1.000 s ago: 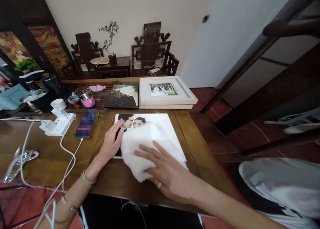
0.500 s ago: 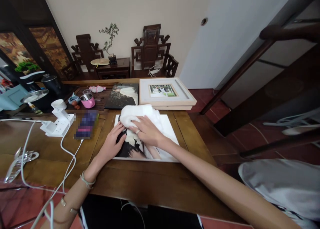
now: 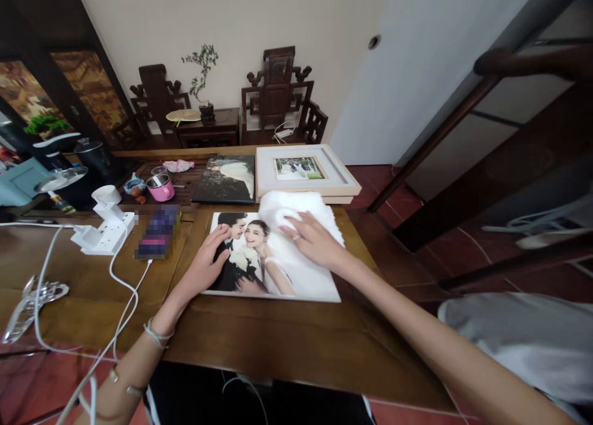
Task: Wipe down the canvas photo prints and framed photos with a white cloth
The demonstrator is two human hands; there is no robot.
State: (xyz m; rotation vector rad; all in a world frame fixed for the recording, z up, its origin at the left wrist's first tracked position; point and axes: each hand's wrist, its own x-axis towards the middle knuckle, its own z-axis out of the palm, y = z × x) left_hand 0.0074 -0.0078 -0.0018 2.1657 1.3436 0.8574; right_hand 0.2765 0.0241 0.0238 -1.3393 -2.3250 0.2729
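A large wedding photo print (image 3: 296, 277) lies flat on the wooden table (image 3: 287, 345) in front of me. My left hand (image 3: 207, 265) rests open on the print's left edge, fingers spread flat. A white fluffy cloth (image 3: 296, 207) sits on the print's far right corner, and my right hand (image 3: 314, 241) presses down on it with the fingers laid flat over the cloth.
Behind the print lie a dark photo print (image 3: 227, 178) and a light framed picture (image 3: 303, 170). To the left are a phone (image 3: 155, 236), a white power strip (image 3: 102, 230) with cables, a pink cup (image 3: 160, 187) and a clear stand (image 3: 28, 298). Carved chairs (image 3: 278, 97) stand at the wall.
My right hand has carried the cloth from the print's near part up to its top, then across to the far right corner. The couple's picture is now uncovered. My left hand stayed put.
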